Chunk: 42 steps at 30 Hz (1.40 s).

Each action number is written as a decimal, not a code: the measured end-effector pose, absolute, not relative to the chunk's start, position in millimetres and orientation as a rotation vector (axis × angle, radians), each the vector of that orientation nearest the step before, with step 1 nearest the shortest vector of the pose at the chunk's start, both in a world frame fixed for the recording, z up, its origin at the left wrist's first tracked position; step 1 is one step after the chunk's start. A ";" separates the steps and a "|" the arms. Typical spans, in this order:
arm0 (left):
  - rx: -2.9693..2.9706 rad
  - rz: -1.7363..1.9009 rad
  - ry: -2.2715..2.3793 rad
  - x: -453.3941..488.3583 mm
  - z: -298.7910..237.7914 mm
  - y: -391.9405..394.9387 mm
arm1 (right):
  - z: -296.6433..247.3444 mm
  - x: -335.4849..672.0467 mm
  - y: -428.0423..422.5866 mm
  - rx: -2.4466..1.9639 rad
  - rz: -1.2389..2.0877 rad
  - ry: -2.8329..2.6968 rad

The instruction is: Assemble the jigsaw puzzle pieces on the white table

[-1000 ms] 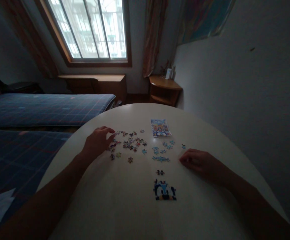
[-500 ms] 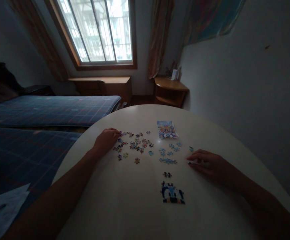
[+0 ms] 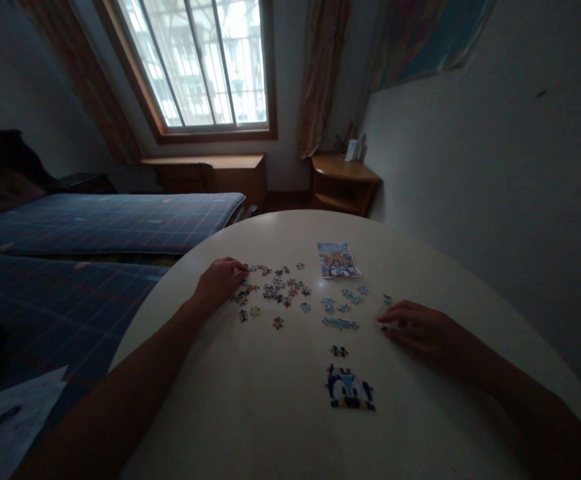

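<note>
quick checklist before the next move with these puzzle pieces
1. Left hand at the loose pieces: ok
2. Left grip on a piece: cannot tell, too dim
3. Right hand holding a piece: cannot tell, fingertips too small and dark
4. Loose pieces spread apart: not ok, many crowd together
5. Face section apart from both hands: ok
6. Picture sheet uncovered: ok
</note>
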<state>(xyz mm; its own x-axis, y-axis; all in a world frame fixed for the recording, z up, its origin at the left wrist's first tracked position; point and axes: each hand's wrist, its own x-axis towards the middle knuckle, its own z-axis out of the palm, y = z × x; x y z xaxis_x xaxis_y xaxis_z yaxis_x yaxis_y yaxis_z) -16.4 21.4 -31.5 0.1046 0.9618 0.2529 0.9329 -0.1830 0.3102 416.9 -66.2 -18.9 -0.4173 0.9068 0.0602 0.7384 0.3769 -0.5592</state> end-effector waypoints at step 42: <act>2.143 0.616 1.691 -5.5 -7.1 2.0 | -20.4 418.2 -66.0 -1.455 0.675 -2.312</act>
